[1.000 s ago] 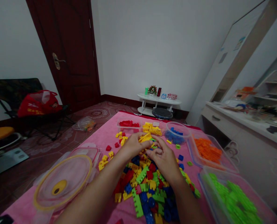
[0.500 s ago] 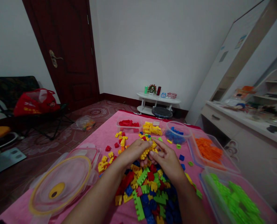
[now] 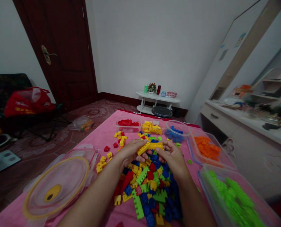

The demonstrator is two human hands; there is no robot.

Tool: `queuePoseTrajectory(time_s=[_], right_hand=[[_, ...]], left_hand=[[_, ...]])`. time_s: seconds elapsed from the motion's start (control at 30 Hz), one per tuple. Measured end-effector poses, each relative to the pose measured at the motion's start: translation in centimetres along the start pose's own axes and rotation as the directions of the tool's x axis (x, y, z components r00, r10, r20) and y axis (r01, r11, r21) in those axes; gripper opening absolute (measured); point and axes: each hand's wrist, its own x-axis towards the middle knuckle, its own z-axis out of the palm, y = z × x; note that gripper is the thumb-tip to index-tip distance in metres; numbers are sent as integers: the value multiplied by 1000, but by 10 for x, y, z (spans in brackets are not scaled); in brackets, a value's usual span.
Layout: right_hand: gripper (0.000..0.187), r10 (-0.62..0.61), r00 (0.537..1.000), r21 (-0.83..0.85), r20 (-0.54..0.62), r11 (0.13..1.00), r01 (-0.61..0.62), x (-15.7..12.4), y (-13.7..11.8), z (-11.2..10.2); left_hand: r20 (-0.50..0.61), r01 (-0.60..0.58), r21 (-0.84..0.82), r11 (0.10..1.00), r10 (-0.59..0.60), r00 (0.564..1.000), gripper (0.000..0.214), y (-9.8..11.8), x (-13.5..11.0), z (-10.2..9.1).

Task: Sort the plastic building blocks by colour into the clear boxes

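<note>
Between my two hands are long yellow building blocks, held just above a mixed pile. My left hand grips the angled left piece, thumb on top. On the other side my right hand pinches the straighter right piece. The two pieces meet at an angle; whether they are joined I cannot tell. Beneath lies the heap of loose building blocks in green, blue, red and yellow, partly hidden by my forearms.
Along the far edge of the pink cloth stand tubs of red blocks, yellow blocks and blue blocks. Boxes of orange blocks and green blocks are at right. Clear lids lie at left.
The yellow pieces, bunched together before, are now spread into two long parts at an angle. My hands have moved slightly apart. The whole view has shifted a little.
</note>
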Motion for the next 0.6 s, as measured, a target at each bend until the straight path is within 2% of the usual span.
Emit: queuePoseTrajectory(time_s=[0.1,0.2,0.3,0.37,0.43,0.5,0.6], right_hand=[[37,-14,997,41,-71,999,17,2,5,-2],[38,-26,992,56,-124,998,33,3,9,4],[37,-47,993,-41,-113,998,42,2,12,11],[34,-98,991,-142,-89,986,84,1,12,13],[29,-194,980,-285,-44,943,174,-1,10,13],[27,-280,960,-453,18,854,257,-2,7,12],[30,-305,945,-594,119,741,314,-3,3,8]], left_hand=[[-36,8,-184,983,-15,999,30,-1,3,0],[22,-10,-426,905,21,1000,29,-1,4,5],[67,-2,-604,797,53,996,27,0,4,11],[27,-5,-673,740,31,999,21,-1,5,15],[-31,-12,-694,719,-14,999,14,-3,7,18],[-82,-21,-687,726,-49,995,12,-7,9,21],[-132,-23,-674,738,-89,987,13,-14,10,25]])
